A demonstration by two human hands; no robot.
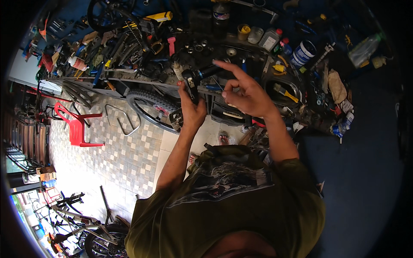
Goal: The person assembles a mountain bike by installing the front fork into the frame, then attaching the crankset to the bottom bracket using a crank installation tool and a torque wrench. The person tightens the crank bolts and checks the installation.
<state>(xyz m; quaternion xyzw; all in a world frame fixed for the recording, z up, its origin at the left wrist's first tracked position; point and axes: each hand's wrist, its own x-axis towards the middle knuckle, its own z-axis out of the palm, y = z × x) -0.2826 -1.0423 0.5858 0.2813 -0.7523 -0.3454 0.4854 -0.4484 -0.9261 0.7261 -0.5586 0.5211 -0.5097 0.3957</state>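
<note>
One black cylindrical bike part (194,81), gripped in the left hand (192,109), was held above the bench (142,77) edge. The right hand (246,95) hovered beside it, fingers (228,68) loosely spread, forefinger touching its upper end. Tools, bottles and tins crowded the bench; a tyre (150,105) leaned below. Tiled floor (124,155), red plastic chair (77,127). The part's exact kind was unclear.

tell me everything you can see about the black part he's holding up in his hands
The black part is a short, dark, glossy piece, seemingly metal or hard plastic, with a thicker body and a slimmer arm reaching toward the right. The left hand grips its lower body from below, holding it upright in front of the cluttered workbench. The right hand is open, its forefinger stretched over the slim arm's end; whether it touches is unclear. Finer details are too small to tell.
</note>
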